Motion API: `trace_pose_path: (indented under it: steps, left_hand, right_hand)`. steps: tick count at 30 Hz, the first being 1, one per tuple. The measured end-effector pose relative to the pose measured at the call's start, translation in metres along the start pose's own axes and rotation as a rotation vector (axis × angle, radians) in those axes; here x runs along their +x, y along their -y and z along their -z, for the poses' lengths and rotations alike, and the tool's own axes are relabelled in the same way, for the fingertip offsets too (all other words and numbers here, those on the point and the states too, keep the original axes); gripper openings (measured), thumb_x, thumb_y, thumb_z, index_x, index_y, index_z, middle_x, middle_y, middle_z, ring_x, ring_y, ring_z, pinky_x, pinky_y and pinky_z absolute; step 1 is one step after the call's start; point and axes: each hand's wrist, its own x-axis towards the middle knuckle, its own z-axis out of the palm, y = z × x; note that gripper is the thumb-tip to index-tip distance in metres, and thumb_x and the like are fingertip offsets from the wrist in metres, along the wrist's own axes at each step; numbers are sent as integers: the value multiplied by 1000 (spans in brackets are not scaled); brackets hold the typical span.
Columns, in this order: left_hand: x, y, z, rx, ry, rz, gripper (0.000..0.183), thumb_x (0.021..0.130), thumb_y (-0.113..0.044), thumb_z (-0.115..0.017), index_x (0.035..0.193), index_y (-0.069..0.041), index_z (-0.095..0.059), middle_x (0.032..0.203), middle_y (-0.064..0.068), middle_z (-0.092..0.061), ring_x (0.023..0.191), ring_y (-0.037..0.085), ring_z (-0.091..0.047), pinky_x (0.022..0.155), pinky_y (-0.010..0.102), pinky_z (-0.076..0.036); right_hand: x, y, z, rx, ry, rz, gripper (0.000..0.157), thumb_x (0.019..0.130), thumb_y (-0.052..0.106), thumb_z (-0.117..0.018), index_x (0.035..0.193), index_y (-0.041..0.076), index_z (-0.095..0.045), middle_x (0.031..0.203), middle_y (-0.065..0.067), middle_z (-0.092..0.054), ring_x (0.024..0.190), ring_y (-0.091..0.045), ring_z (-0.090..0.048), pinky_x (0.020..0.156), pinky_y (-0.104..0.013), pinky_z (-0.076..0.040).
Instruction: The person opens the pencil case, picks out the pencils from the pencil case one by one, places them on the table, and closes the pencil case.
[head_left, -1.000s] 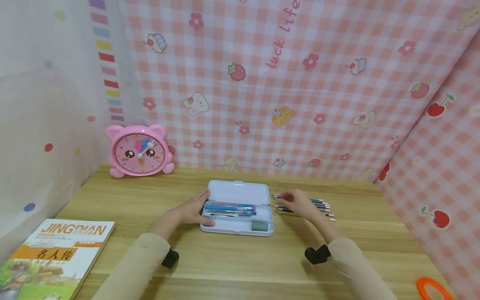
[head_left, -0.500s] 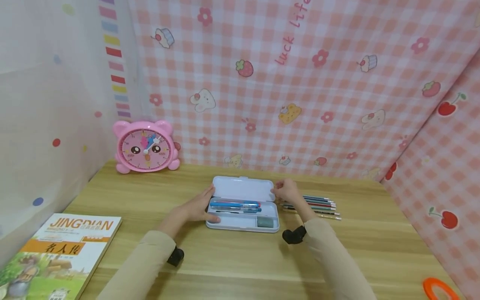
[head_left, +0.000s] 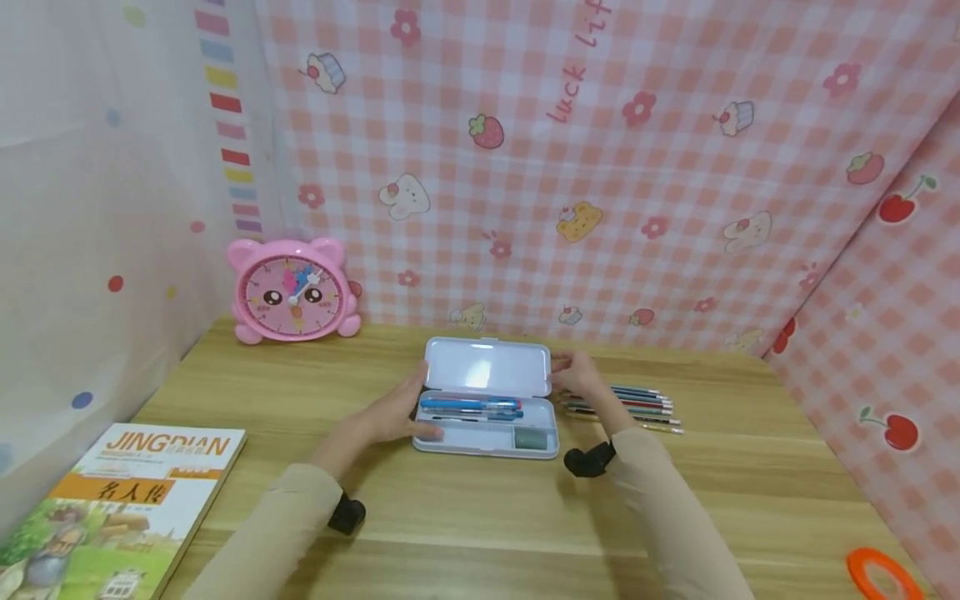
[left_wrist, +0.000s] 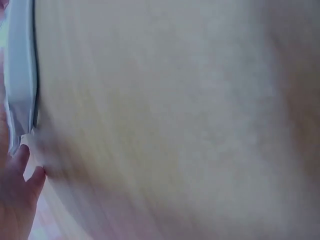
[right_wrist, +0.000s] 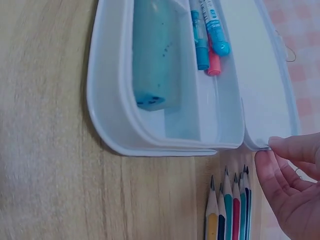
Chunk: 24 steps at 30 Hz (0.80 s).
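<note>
On the table lies a white pencil case [head_left: 465, 450] with its lid [head_left: 450, 362] hinged back. Blue and red-tipped pens [head_left: 465, 405] sit in its rear compartment, and a grey-green eraser [head_left: 531, 438] in the front right one. My left hand [head_left: 386, 415] holds the case's left end, thumb over the front rim and fingers toward the hinge. At the other end, my right hand [head_left: 579, 377] pinches the lid's right edge between thumb and fingers. Several sharpened pencils [right_wrist: 227, 210] lie right beside the case, partly hidden behind the right wrist in the head view.
A pink clock [head_left: 294, 292] stands at the back left. Nearer on the left is a book [head_left: 127, 500] with an orange band. An orange ring-shaped thing [head_left: 883, 575] shows at the front right. Patterned cloth [head_left: 637, 175] hangs behind the table.
My right hand has moved left from over the pencils to the lid's right edge. Since half a second ago the lid has tilted slightly. My left hand stays at the case's left end.
</note>
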Motion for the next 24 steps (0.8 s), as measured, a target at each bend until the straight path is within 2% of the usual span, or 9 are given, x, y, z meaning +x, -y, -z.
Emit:
trace_pose_path:
  steps: [2,5,8,10,16,18,21,23,24]
  left_hand:
    - [4,-2,2,-111,-62,-19,99,84,-24,-66,141,11,7,149,30,-9,138,40,-15,113,50,-15]
    - [13,-8,6,-216,-176,48,80,91,-15,-55,140,14,0,142,34,-25,131,43,-32,107,51,-29]
    - [24,-11,10,-203,-281,142,59,92,-7,-50,137,16,-18,131,35,-43,119,42,-47,99,47,-42]
    - [33,-4,7,-161,-353,142,49,91,-2,-49,133,14,-32,123,32,-51,113,38,-53,95,44,-47]
    - [86,100,-26,-86,-617,4,33,81,-1,-55,112,6,-58,93,14,-68,80,13,-63,69,20,-53]
    - [84,95,-24,-136,-603,15,30,81,0,-56,111,5,-60,93,14,-67,82,15,-63,71,22,-54]
    - [69,56,-10,-200,-530,125,30,81,4,-55,111,9,-57,98,22,-65,89,26,-64,78,32,-54]
    - [70,64,-8,-270,-509,96,28,82,1,-60,110,4,-59,96,18,-66,89,24,-65,79,32,-54]
    - [84,96,-15,-280,-516,82,28,80,-1,-63,108,1,-60,94,16,-66,86,22,-65,76,29,-55]
  right_hand:
    - [0,-1,1,2,2,11,48,84,-3,-56,131,-8,-43,112,-29,-56,89,-30,-62,74,-33,-56]
    - [-1,0,2,29,8,21,49,84,-3,-55,132,-7,-41,112,-29,-54,92,-31,-61,79,-36,-55]
    - [-5,4,4,66,9,37,50,84,-4,-55,132,-7,-39,113,-30,-53,94,-35,-60,81,-39,-55]
    - [-9,7,6,83,8,50,50,84,-5,-55,131,-9,-37,114,-32,-51,95,-38,-59,82,-42,-54]
    - [5,-15,8,164,-9,165,43,83,0,-61,122,-5,-43,106,-29,-57,88,-35,-62,74,-41,-56]
    - [26,-40,9,224,6,245,41,81,3,-65,118,2,-46,98,-24,-62,80,-30,-64,67,-39,-57]
    - [47,-65,10,274,28,337,41,79,4,-67,115,8,-47,89,-19,-64,71,-25,-64,58,-36,-56]
    - [53,-71,11,280,33,349,41,82,5,-65,119,8,-48,90,-19,-63,73,-25,-64,61,-36,-57]
    - [47,-66,11,277,28,344,40,83,6,-64,119,7,-48,91,-19,-62,74,-25,-64,62,-36,-57]
